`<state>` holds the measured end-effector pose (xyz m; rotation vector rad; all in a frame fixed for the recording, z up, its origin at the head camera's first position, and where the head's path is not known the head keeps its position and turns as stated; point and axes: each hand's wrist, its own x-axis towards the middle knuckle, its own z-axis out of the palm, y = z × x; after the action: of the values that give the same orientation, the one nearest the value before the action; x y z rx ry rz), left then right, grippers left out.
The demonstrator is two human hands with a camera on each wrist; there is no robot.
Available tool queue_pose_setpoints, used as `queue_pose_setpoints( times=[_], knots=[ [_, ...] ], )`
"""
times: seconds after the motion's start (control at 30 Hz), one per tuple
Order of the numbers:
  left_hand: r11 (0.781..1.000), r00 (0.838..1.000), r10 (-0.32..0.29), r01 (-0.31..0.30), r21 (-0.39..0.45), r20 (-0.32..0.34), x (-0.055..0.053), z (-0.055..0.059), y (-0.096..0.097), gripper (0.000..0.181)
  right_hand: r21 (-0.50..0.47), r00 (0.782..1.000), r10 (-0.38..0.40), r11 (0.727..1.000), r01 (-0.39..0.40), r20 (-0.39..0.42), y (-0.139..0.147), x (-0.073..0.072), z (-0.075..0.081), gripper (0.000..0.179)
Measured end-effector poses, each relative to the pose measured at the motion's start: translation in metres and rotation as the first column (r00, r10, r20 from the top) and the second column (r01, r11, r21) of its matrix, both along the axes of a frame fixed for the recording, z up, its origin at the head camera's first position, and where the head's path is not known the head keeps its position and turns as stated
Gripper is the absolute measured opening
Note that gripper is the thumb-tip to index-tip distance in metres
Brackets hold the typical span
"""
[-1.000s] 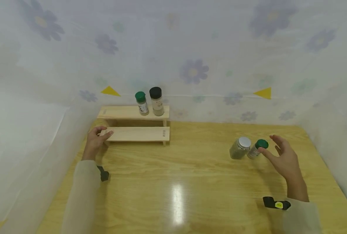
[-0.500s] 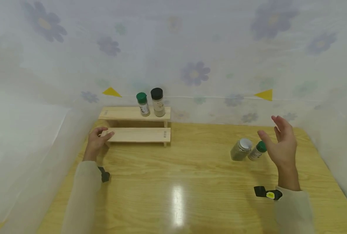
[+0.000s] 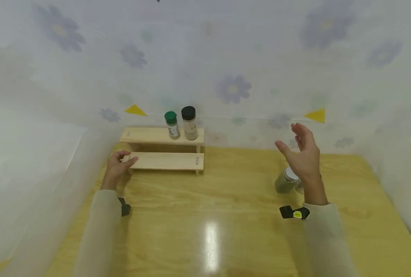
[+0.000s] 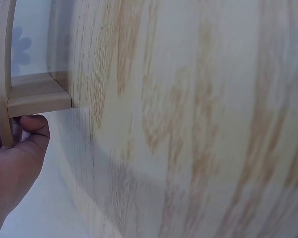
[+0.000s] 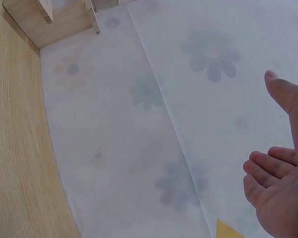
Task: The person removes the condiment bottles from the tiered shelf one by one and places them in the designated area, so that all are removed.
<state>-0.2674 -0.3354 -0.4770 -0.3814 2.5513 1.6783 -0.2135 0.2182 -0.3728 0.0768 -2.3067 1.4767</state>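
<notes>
My left hand [image 3: 116, 164] grips the left end of the two-tier wooden shelf rack [image 3: 167, 161], its thumb on the lower board. In the left wrist view the fingers [image 4: 36, 124] curl around the board's end beside a leg. On the upper board stand a green-capped spice bottle [image 3: 172, 126] and a taller black-capped one [image 3: 190, 124]. My right hand [image 3: 303, 154], holding nothing, is raised with thumb and fingers spread. Below it a silver-lidded glass jar [image 3: 285, 182] is partly covered by the hand. Another green-capped bottle beside that jar is mostly hidden; only its base [image 3: 299, 187] shows.
The wood-grain table [image 3: 177, 215] runs up to a white flowered sheet [image 3: 233, 50] at the back and sides. Yellow triangles [image 3: 316, 115] are stuck on the sheet. The rack stands at the back left of the table.
My right hand has risen away from the green-capped bottle on the right and moved left, now in front of it. The left hand keeps its hold on the rack.
</notes>
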Motion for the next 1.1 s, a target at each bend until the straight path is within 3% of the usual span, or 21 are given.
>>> queue_pose_setpoints(
  times=[0.43, 0.73, 1.1],
  knots=[
    [1.0, 1.0, -0.002, 0.002, -0.002, 0.003, 0.0, 0.0, 0.001, 0.069, 0.011, 0.987, 0.157, 0.987, -0.158, 0.007, -0.057, -0.041, 0.005, 0.07],
    [0.999, 1.0, 0.02, -0.02, -0.048, -0.014, 0.006, 0.002, -0.005, 0.068, 0.022, 0.961, 0.276, 0.961, -0.277, 0.024, -0.102, -0.071, 0.008, 0.07],
    [1.0, 0.999, -0.001, 0.0, -0.022, -0.051, 0.0, -0.005, -0.004, 0.067, 0.035, 0.934, 0.35, 0.935, -0.353, 0.075, -0.142, -0.096, 0.003, 0.071]
  ],
)
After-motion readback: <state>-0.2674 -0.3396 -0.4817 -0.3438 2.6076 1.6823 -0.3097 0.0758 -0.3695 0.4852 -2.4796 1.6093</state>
